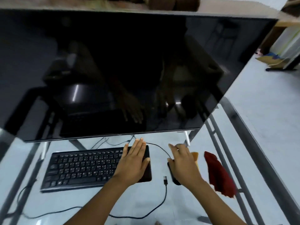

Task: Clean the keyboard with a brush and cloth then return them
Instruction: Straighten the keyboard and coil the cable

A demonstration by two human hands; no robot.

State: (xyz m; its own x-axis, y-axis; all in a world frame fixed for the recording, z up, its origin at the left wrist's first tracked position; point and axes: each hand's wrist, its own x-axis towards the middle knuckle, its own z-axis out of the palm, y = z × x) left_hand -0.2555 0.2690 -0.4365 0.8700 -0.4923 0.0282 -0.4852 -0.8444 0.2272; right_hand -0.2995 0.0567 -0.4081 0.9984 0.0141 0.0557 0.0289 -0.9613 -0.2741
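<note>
A black keyboard lies on the glass desk below the monitor. My left hand rests flat on the keyboard's right end, fingers spread, holding nothing. My right hand hovers open over a black mouse just right of the keyboard. A tan brush peeks out from behind my right hand; most of it is hidden. A dark red cloth lies further right on the glass, apart from both hands.
A large dark monitor fills the upper view and overhangs the desk. A loose black USB cable runs across the glass between the keyboard and mouse. The desk's metal frame shows at the right edge.
</note>
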